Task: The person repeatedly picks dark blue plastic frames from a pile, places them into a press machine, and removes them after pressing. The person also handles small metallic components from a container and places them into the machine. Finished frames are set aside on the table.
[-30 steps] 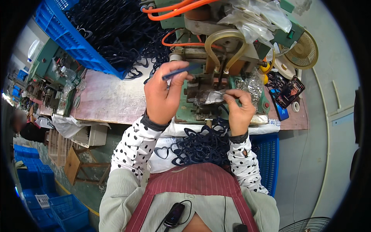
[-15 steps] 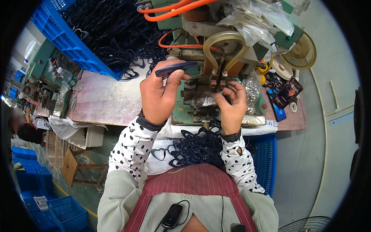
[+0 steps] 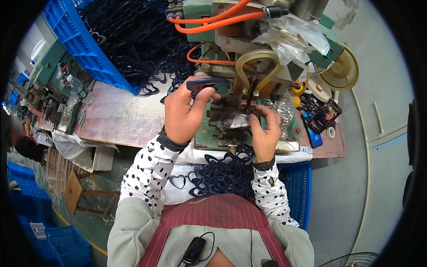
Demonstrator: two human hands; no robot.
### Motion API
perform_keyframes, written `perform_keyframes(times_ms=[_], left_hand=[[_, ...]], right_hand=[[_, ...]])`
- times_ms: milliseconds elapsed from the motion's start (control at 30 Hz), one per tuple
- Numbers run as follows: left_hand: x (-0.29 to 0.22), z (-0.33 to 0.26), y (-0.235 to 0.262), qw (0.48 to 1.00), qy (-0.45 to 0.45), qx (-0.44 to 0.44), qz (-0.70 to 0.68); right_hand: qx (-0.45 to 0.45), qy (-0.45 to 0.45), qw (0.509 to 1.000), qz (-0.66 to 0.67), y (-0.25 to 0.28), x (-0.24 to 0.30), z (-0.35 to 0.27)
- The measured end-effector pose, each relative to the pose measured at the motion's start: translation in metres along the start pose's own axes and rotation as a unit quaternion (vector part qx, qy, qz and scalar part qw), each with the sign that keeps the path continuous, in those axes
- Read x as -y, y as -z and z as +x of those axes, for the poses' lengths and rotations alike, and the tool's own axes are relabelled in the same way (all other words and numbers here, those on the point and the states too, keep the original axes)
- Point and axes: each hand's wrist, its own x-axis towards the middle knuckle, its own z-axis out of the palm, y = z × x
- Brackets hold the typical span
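Head view: we hold a dark blue frame up in the left hand, thumb and forefinger clamped on it, seen nearly edge-on and clear of the machine. We judge it is raised there to leave the work area free for the other side. Our right hand is at the machine's middle, thumb and forefinger beside a clear, silvery piece; whether they pinch it, we cannot tell. That bent grip looks like careful placing, keeping the palm outside the metal parts. More dark frames lie heaped on a white cloth in front of our apron, probably for short reaches.

Containers: at upper left, a blue crate with a big mass of dark frames along its wall, apparently inside; several loose ones lie on the desk near its corner. Right of the machine, a clear bag of small shiny bits, too fine to identify, presumably kept close for the right hand. Low right, a blue basket, partly behind our sleeve; contents not readable. Floor, far left: a blue bin, contents unclear.
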Motion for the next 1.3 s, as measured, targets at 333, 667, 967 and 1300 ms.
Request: perform_keyframes(times_ms=[333,667,967,1300], left_hand=[[-0.004,0.002,0.006,0.999,-0.004,0.020,0.028],[-0.007,0.001,0.009,0.999,-0.005,0.022,0.045],[-0.007,0.001,0.007,0.999,-0.001,0.024,0.047],[-0.011,-0.002,0.006,0.996,-0.019,-0.015,0.085]], right_hand=[[0.106,-0.015,0.882,-0.460,0.080,-0.107,0.018],[-0.024,0.040,0.951,-0.306,0.083,-0.123,0.011],[-0.026,-0.093,0.994,-0.047,0.044,-0.032,0.016],[-0.005,-0.057,0.997,0.047,-0.005,0.013,-0.006]])
